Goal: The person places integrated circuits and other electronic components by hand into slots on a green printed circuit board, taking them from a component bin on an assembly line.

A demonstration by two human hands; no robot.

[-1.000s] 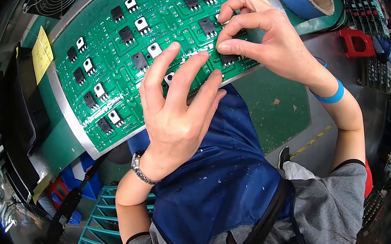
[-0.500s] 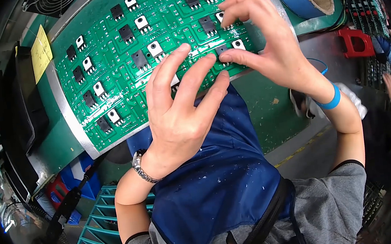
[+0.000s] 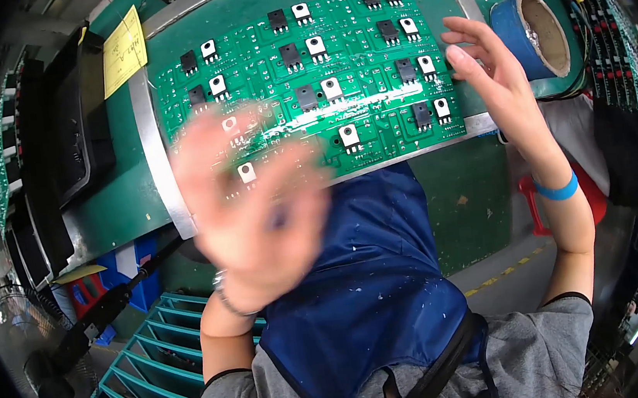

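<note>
A large green circuit board (image 3: 366, 54) lies on a metal-edged green work surface (image 3: 153, 170), with several black and white power components (image 3: 316, 47) mounted in rows. My left hand (image 3: 247, 214) is raised above the board's near left part, blurred by motion, fingers spread, holding nothing. My right hand (image 3: 489, 76) hovers at the board's right edge, fingers apart and empty, with a blue band (image 3: 557, 191) on the wrist.
A blue tape roll (image 3: 531, 33) stands right of the board. A yellow note (image 3: 122, 50) and black trays (image 3: 75, 131) lie at the left. A teal rack (image 3: 158, 371) sits low left, more circuit boards (image 3: 607, 21) at the far right.
Both hands have lifted off the board's components. The left hand swung left and up toward the camera; the right hand drew away to the board's right edge and opened.
</note>
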